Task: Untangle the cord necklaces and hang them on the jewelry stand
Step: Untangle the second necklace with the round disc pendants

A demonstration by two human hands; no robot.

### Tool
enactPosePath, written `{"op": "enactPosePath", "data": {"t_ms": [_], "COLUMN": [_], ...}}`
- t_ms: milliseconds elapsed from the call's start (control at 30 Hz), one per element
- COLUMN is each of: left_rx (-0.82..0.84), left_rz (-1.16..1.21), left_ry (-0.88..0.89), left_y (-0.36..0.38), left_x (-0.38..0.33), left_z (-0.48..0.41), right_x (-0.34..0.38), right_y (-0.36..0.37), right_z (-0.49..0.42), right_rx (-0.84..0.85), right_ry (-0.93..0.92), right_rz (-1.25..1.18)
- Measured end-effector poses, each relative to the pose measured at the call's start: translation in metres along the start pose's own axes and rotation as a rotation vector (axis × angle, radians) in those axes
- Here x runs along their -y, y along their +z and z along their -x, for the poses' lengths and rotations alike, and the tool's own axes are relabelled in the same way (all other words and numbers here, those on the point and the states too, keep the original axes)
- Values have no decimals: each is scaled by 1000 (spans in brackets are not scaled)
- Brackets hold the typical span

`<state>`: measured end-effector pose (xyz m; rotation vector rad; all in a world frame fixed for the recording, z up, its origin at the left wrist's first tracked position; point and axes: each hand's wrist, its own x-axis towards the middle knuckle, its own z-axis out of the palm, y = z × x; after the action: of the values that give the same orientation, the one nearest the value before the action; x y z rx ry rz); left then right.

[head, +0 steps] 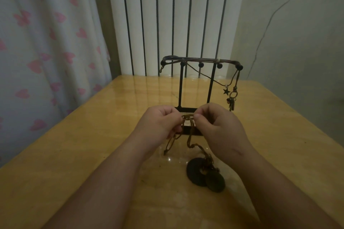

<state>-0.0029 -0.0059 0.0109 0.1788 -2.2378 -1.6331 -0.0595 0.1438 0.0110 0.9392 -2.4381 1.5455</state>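
both hands pinch a knotted brown cord [187,117] between curled fingers: left hand [161,122] on one side, right hand [216,126] on the other, just in front of the stand's base. the thin cord trails down to two dark round discs [204,174] lying flat on the glossy wooden table [74,154]. behind, a black metal stand [201,63] with ball-tipped pegs holds cords with a star charm [226,91] and small keys [231,102].

No readable text, label, brand, number or sign shows on anything in the head view.
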Motion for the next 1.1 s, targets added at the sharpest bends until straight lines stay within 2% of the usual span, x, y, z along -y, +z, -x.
{"op": "enactPosePath", "data": {"t_ms": [167,333,533,767,900,1000,1100], "left_rx": [10,28,-40,16,38,71,91], "left_rz": [-19,-71,-49,-19,19,27,6], "left_ry": [-10,-1,-34,-49,-114,-170,-195], "left_y": [1,1,4,2,3,4,5], "left_x": [-1,-2,0,-1,-2,-1,1], "left_z": [1,1,0,1,0,0,-1], "right_x": [0,-2,1,2,5,7,4], "right_y": [0,-1,0,1,-2,-2,-1], "right_z": [0,-3,-3,-1,-1,0,-2], "right_rx": [-6,57,71,92,9,24,44], "right_ry": [10,29,169,189,296,313,322], "right_rz": [-132,40,-98,-124,-374,-589,-545]}}
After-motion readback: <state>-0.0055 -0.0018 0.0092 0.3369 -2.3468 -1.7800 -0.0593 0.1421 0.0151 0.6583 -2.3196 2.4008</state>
